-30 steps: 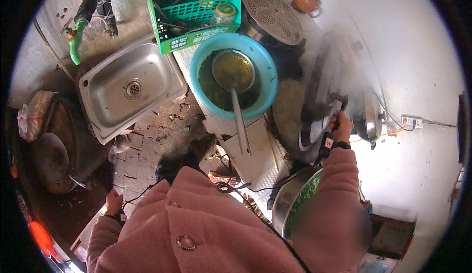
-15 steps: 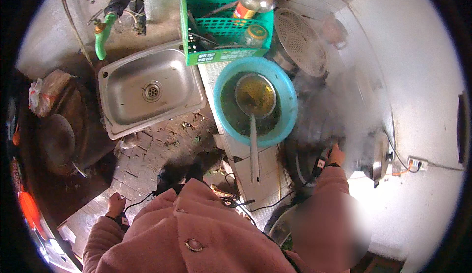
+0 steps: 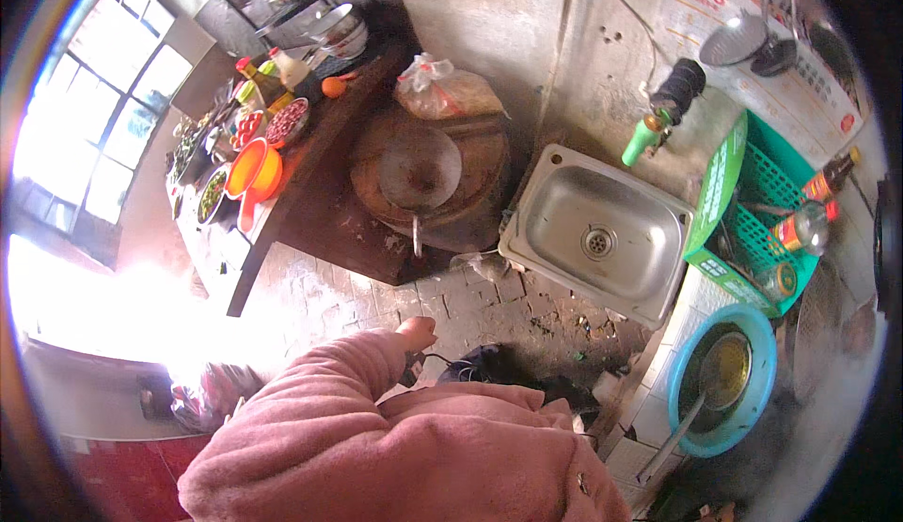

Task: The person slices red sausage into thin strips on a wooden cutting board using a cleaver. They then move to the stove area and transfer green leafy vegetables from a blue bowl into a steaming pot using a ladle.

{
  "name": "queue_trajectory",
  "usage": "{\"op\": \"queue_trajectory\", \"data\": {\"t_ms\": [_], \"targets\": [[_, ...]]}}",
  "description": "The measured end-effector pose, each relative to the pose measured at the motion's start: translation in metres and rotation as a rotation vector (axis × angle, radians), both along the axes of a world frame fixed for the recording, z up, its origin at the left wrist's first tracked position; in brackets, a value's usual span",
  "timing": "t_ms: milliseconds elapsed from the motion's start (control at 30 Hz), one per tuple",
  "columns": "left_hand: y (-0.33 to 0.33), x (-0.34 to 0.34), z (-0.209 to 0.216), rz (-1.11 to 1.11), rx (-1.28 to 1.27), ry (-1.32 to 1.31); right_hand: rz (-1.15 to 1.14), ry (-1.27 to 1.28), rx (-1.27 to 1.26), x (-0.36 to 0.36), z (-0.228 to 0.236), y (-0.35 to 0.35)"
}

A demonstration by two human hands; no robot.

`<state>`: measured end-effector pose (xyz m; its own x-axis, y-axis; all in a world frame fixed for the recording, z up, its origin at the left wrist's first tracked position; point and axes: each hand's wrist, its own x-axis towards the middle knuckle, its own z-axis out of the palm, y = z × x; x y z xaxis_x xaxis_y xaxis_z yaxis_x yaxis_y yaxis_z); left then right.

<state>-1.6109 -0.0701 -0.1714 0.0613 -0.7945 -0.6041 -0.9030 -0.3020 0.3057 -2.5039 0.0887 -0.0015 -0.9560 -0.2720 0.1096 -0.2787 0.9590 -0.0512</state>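
Brick floor [image 3: 451, 296] below, pale wall [image 3: 480, 33] beyond, and the left hand [image 3: 417, 334] hangs over the bricks, fingers curled in narrow! Ahead of it sits the pan [image 3: 420, 166], with the sink [image 3: 546, 230] to the right. Farther right, a skimmer [image 3: 729, 371] rests in the blue basin [image 3: 762, 334], handle across the rim. Right hand's out of sight; can't call it.

My coat [image 3: 489, 442] is dusty pink and soft-looking, its full left sleeve [image 3: 310, 400] ridged with crosswise folds. A round button [image 3: 583, 484] fastens the front. Below my bare left hand [image 3: 417, 333], a dark wristband [image 3: 411, 370] meets a thin black cable [image 3: 437, 356].
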Motion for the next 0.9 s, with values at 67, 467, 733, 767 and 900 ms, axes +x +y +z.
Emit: {"op": "queue_trajectory", "data": {"t_ms": [67, 467, 733, 767, 900], "targets": [[0.001, 0.001, 0.008, 0.009, -0.010, 0.038, 0.021, 0.051, -0.076, 0.013, 0.027, -0.006], [0.028, 0.056, -0.009, 0.399, -0.143, 0.176, 0.447, 0.071, -0.642, 0.233, 0.174, -0.084], [0.082, 0.141, -0.047, 0.439, -0.132, 0.187, 1.230, 0.507, 0.434, 0.371, 0.133, -0.131], [0.093, 0.150, -0.048, 0.496, -0.108, 0.168, 1.191, 0.106, 0.092, 0.388, 0.123, -0.138], [0.146, 0.173, -0.047, 0.549, -0.170, 0.084, 1.132, -0.388, -0.373, 0.455, 0.088, -0.159]]}}
